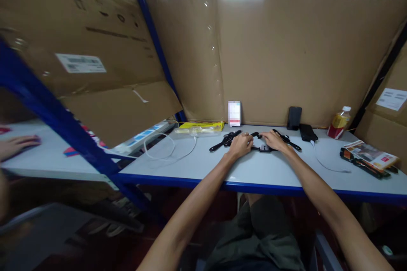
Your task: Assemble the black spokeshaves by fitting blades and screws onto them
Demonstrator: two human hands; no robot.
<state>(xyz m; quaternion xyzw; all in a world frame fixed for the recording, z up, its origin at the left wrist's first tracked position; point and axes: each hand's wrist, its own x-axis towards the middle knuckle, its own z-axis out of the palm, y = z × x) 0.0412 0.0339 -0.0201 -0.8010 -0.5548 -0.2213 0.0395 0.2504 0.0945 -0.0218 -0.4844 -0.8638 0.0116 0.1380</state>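
Note:
Several black tools with handles lie on the grey-white table (190,165) in front of me. My left hand (241,145) rests at the black tools (227,139) on the left, its fingers bent; what they hold, if anything, is too small to tell. My right hand (274,140) is beside the black tools (288,140) on the right, fingers curled toward a small black piece. Between and just below my hands lies a black tool with a flat metal middle (264,148).
A lit phone (234,113) leans on the cardboard wall (286,59). Behind the tools are a yellow packet (202,126) and two black devices (294,117). To the right stand a bottle (339,123) and flat packages (370,155). A white cable (168,160) lies left; another person's hand (20,146) shows far left.

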